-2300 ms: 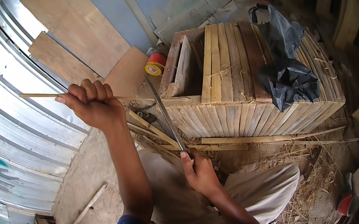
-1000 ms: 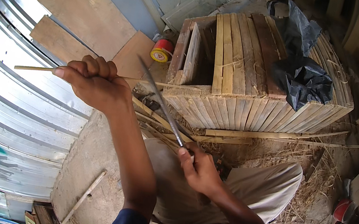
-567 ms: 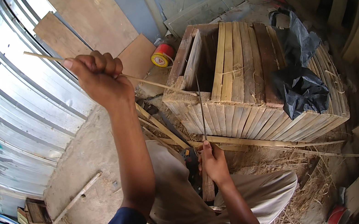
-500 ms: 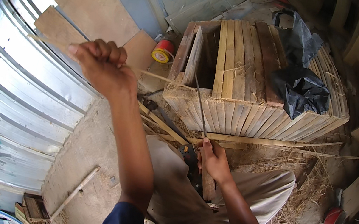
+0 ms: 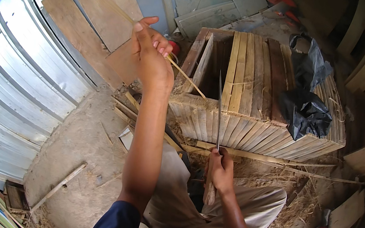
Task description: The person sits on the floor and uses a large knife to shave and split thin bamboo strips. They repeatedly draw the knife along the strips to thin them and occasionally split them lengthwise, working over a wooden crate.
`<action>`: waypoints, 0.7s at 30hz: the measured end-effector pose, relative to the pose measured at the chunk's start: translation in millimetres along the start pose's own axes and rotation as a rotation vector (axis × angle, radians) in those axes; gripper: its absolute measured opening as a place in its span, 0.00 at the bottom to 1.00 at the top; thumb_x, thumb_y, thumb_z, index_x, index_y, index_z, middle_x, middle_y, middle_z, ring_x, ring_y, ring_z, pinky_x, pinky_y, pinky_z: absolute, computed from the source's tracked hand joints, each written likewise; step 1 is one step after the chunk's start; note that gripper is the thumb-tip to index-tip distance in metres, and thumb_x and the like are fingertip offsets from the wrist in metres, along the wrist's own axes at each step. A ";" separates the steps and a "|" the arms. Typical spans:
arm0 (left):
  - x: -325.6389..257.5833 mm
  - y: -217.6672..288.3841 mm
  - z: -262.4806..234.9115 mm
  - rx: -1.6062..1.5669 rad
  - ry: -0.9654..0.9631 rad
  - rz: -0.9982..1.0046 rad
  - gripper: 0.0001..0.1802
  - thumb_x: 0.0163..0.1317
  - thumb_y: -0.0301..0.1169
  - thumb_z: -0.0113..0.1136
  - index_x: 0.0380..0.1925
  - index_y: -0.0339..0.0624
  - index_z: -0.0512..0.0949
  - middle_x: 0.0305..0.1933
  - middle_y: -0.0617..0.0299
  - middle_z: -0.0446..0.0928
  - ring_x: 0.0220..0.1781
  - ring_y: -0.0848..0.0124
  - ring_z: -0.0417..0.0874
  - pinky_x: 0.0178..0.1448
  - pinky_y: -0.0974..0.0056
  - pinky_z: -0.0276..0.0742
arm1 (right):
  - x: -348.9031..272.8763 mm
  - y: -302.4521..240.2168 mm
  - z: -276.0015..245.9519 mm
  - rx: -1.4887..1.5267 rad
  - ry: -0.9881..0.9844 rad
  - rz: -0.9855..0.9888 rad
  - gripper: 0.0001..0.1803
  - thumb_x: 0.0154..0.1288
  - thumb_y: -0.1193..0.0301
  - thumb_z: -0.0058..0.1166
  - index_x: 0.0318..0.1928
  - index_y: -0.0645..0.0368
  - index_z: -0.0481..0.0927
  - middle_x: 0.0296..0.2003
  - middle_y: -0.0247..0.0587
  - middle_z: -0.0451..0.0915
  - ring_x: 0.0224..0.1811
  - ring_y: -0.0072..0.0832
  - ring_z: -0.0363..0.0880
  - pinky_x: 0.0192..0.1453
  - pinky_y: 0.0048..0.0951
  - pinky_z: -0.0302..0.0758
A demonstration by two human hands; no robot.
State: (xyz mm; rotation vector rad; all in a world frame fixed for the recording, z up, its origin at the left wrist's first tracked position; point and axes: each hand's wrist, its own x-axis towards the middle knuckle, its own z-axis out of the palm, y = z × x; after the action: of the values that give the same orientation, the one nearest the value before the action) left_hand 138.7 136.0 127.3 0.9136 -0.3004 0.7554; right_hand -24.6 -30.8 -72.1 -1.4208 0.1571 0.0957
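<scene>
Clamped in the raised left hand (image 5: 152, 57) is a thin bamboo strip (image 5: 187, 78), slanting over the wooden crate's (image 5: 250, 100) left end. Nearer, the right hand (image 5: 220, 169) grips what looks like a long knife (image 5: 218, 114), blade pointing far.

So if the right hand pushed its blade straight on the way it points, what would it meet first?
Probably the slatted wooden crate. The right hand holds a knife with the blade pointing up and away across the crate's front and top; depth is unclear, so it may pass just above.
</scene>
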 end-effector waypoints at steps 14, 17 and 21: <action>-13.0 -6.2 32.0 0.043 -0.291 0.013 0.25 0.78 0.53 0.49 0.46 0.39 0.74 0.19 0.75 0.51 0.18 0.83 0.48 0.21 0.71 0.44 | 18.4 -32.5 29.8 -0.013 -0.079 0.042 0.27 0.83 0.50 0.35 0.49 0.65 0.73 0.26 0.37 0.74 0.20 0.22 0.73 0.24 0.27 0.73; -15.6 -9.2 34.5 0.053 -0.303 0.006 0.25 0.78 0.53 0.48 0.45 0.39 0.74 0.19 0.75 0.51 0.18 0.83 0.48 0.21 0.71 0.43 | 16.8 -30.6 30.3 0.060 -0.061 -0.095 0.27 0.84 0.51 0.35 0.50 0.65 0.73 0.26 0.37 0.75 0.21 0.21 0.72 0.25 0.27 0.72; -25.3 -10.0 39.5 0.043 -0.355 -0.023 0.24 0.79 0.52 0.47 0.44 0.39 0.74 0.19 0.75 0.52 0.17 0.84 0.48 0.20 0.71 0.42 | 22.5 -25.0 27.7 0.064 -0.092 -0.187 0.26 0.84 0.52 0.36 0.50 0.66 0.73 0.24 0.37 0.74 0.20 0.23 0.72 0.25 0.27 0.72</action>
State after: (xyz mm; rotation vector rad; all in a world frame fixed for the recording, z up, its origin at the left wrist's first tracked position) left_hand 130.7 88.9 131.1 1.0909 -0.5865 0.5778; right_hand 3.0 -7.7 -47.4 -1.3580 -0.0487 0.0021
